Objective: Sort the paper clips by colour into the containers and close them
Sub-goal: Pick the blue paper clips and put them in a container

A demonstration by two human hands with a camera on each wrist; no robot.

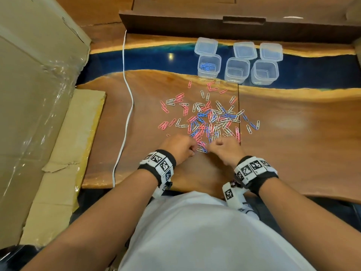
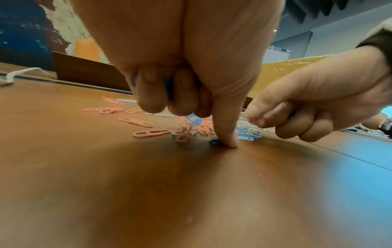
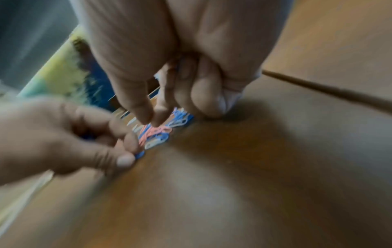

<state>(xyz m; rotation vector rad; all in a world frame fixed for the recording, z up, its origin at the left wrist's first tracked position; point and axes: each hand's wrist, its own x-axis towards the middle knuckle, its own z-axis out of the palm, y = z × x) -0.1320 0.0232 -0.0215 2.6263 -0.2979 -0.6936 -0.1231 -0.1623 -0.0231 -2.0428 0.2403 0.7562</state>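
A pile of pink, white and blue paper clips (image 1: 211, 118) lies mid-table. Behind it stand three clear containers, their lids (image 1: 206, 45) hinged open: the left container (image 1: 209, 75) has blue clips in it, while the middle container (image 1: 236, 77) and right container (image 1: 263, 79) look empty. My left hand (image 1: 181, 147) is at the pile's near edge. Its curled fingers (image 2: 148, 100) hold blue clips, and one fingertip presses a blue clip (image 2: 214, 142) on the wood. My right hand (image 1: 227, 148) is beside it, fingers (image 3: 203, 100) curled with pale and bluish bits between them; that view is blurred.
A white cable (image 1: 128, 90) runs down the table left of the pile. A plastic-wrapped cardboard box (image 1: 35, 94) stands at the far left. A dark wooden board (image 1: 195, 24) lies behind the containers. Bare wood (image 1: 302, 133) spreads to the right.
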